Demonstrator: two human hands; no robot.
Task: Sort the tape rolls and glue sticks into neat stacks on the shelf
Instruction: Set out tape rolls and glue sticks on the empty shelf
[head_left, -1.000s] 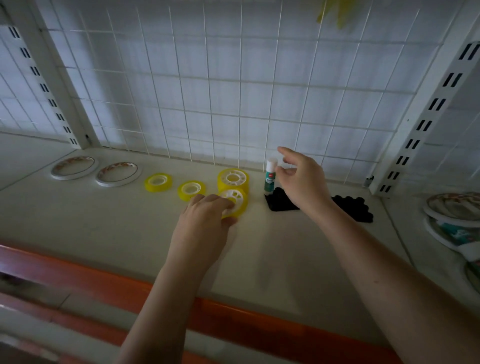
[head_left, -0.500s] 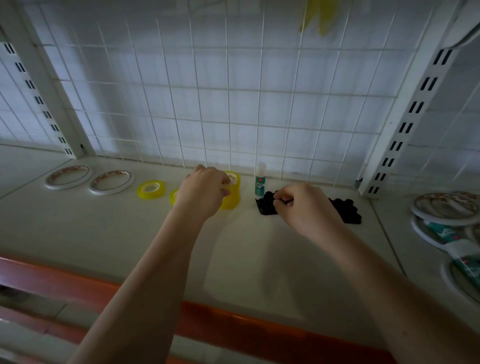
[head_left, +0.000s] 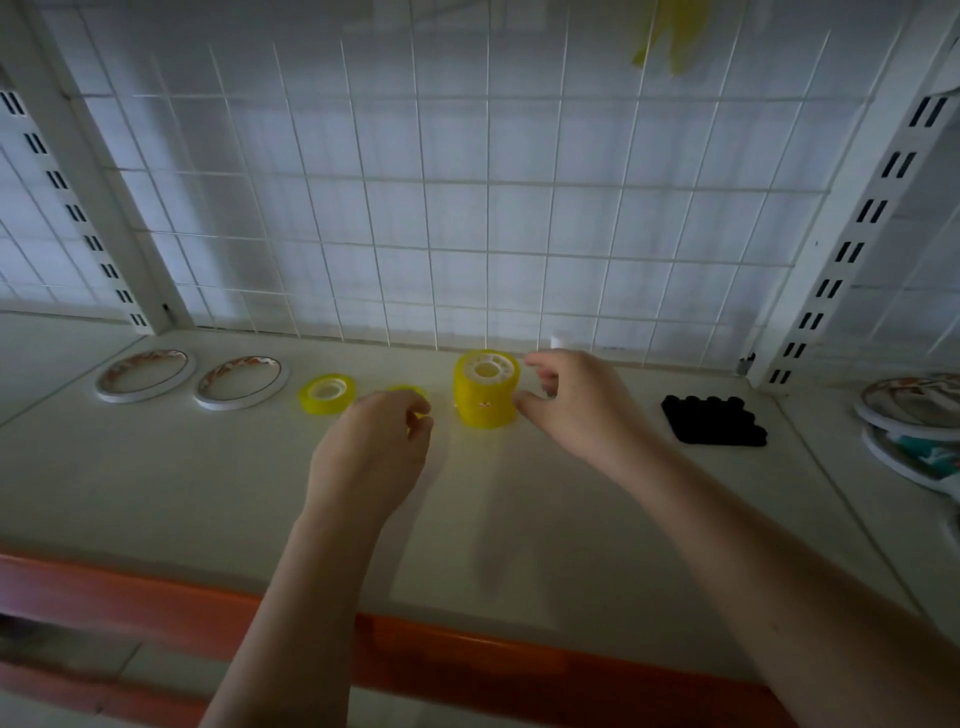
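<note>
Here, yellow tape stack (head_left: 485, 397) on shelf (head_left: 156, 493), right hand (head_left: 576, 400) grip loose beside it, left hand (head_left: 371, 447) curled, contents unclear.

My view shows two arms entering from the bottom edge, both bare from forearm to fingertips. No sleeves, cuffs or gloves visible on either. Left hand (head_left: 371, 447) sits centre-left of the frame, right hand (head_left: 576, 402) centre-right. I see no rings, watch, bracelets or bands on wrists or fingers. Nails look short; the picture is too soft to tell polish.
</note>
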